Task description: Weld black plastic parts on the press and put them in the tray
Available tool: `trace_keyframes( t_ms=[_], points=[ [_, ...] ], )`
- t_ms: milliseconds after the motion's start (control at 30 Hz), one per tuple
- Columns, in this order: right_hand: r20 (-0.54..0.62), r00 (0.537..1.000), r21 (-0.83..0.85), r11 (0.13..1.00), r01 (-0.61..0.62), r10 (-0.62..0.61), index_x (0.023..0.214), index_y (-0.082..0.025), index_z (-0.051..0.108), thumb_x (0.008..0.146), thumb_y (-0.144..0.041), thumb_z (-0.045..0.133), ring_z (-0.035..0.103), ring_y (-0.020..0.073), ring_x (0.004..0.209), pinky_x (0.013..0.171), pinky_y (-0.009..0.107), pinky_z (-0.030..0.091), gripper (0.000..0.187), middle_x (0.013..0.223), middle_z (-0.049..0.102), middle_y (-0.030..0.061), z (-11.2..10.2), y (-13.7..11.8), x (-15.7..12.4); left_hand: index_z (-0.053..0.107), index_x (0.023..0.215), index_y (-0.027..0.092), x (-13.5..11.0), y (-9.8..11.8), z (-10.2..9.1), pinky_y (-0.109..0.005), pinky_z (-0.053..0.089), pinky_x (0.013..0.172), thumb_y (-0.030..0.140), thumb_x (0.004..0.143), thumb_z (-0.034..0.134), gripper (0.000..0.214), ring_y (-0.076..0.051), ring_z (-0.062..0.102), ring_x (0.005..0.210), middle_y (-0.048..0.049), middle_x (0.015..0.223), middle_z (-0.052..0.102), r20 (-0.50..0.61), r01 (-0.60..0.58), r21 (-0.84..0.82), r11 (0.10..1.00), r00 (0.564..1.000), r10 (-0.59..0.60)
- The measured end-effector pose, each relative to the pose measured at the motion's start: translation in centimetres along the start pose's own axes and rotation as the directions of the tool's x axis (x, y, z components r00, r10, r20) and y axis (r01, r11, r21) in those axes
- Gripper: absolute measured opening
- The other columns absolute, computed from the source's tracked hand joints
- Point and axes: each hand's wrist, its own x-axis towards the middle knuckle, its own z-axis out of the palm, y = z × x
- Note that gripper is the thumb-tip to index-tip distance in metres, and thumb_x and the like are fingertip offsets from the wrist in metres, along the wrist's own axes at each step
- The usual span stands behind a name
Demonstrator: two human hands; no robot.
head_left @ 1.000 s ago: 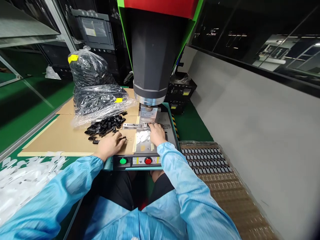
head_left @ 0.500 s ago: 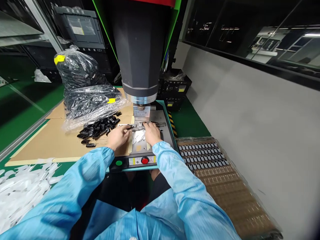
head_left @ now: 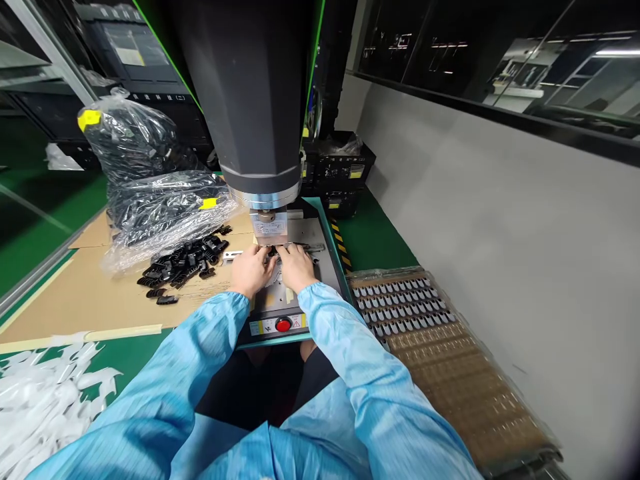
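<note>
My left hand (head_left: pixel 251 270) has its fingers closed at a small black plastic part (head_left: pixel 273 251) on the machine's metal base plate (head_left: pixel 309 231). Beside it, my right hand (head_left: pixel 297 268) presses bent fingers at the same spot; what its fingertips hold is hidden. Just above both hands hangs the machine's metal press head (head_left: pixel 271 227), under a thick dark column (head_left: pixel 250 100). White pieces lie on the plate below the fingers, mostly covered. A pile of black plastic parts (head_left: pixel 185 260) is spread on the cardboard left of my left hand.
Plastic bags of black parts (head_left: pixel 150 187) stand behind the pile. White scraps (head_left: pixel 45 393) heap at lower left. A red button (head_left: pixel 283 325) sits on the machine's front edge. At right, a tray (head_left: pixel 450 380) carries rows of grey parts. Black crates (head_left: pixel 343 167) stand behind.
My left hand has moved right, bringing the black part from the plate's left side to the spot under the press head. My right hand stays at the plate. The view has shifted slightly.
</note>
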Motion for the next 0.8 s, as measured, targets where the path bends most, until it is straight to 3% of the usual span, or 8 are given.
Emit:
trace_keyframes(
  t_ms=[167,300,400,533,667,733,800],
  points=[
    [0.005,1.000,0.005,1.000,-0.004,0.004,0.152,-0.024,0.054,0.104,-0.015,0.047,0.052,0.0314,0.125,0.103,0.043,0.049,0.050,0.133,0.062,0.0156,0.0,0.0,0.0,0.065,0.135,0.015,0.2,0.9,-1.1,-0.053,0.048,0.096,0.042,0.105,0.045,0.045,-0.042,0.066,0.117,-0.0231,0.123,0.069,0.135,-0.096,0.143,0.985,0.988,0.076],
    [-0.006,1.000,-0.005,1.000,0.002,-0.002,0.150,-0.023,0.055,0.102,-0.015,0.051,0.052,0.0315,0.124,0.104,0.044,0.049,0.049,0.130,0.062,0.0152,-0.1,-0.2,0.1,0.062,0.138,0.017,0.6,0.7,-2.0,-0.055,0.047,0.100,0.045,0.104,0.047,0.046,-0.043,0.067,0.120,-0.0233,0.125,0.070,0.220,-0.086,0.099,0.991,0.974,0.062],
    [-0.033,0.999,0.001,1.000,0.031,-0.031,0.151,-0.021,0.055,0.100,-0.017,0.056,0.053,0.0321,0.122,0.106,0.046,0.048,0.052,0.130,0.063,0.0153,-0.5,-0.1,-0.4,0.055,0.148,0.018,0.6,-0.3,-2.6,-0.054,0.049,0.102,0.056,0.103,0.048,0.059,-0.042,0.067,0.121,-0.0218,0.129,0.071,0.255,-0.037,0.029,0.999,0.967,0.028],
    [-0.121,0.993,0.063,0.998,0.010,-0.003,0.156,-0.019,0.053,0.101,-0.020,0.056,0.053,0.0327,0.126,0.111,0.049,0.047,0.055,0.134,0.064,0.0156,-1.5,1.9,-3.1,0.048,0.156,0.013,-1.6,-3.6,-3.4,-0.048,0.050,0.108,0.067,0.100,0.046,0.078,-0.037,0.065,0.128,-0.0206,0.138,0.069,0.250,0.055,-0.125,0.991,0.968,-0.022],
    [-0.113,0.993,0.168,0.985,0.033,-0.014,0.157,-0.024,0.055,0.100,-0.028,0.065,0.050,0.0314,0.138,0.120,0.049,0.044,0.058,0.147,0.061,0.0120,-2.5,6.8,-8.2,0.050,0.159,0.018,-6.6,-8.7,-3.4,-0.047,0.044,0.119,0.076,0.090,0.055,0.090,-0.038,0.053,0.145,-0.0176,0.160,0.053,0.376,-0.008,-0.132,0.991,0.925,0.058],
    [-0.055,0.997,0.189,0.980,0.054,-0.045,0.164,-0.026,0.046,0.095,-0.032,0.074,0.042,0.0319,0.151,0.126,0.051,0.039,0.075,0.159,0.055,0.0102,-2.8,9.3,-10.9,0.045,0.164,0.021,-9.3,-10.9,-2.8,-0.050,0.041,0.123,0.073,0.082,0.066,0.099,-0.040,0.046,0.152,-0.0167,0.168,0.045,0.452,-0.074,-0.096,0.993,0.885,0.110],
    [0.028,0.998,0.177,0.983,0.054,-0.060,0.171,-0.029,0.032,0.089,-0.034,0.082,0.032,0.0329,0.160,0.130,0.053,0.033,0.096,0.169,0.045,0.0093,-2.8,11.0,-13.2,0.039,0.168,0.021,-11.3,-12.2,-2.0,-0.054,0.036,0.127,0.065,0.078,0.072,0.106,-0.043,0.038,0.157,-0.0177,0.173,0.037,0.456,-0.135,-0.057,0.989,0.878,0.146]
  ],
)
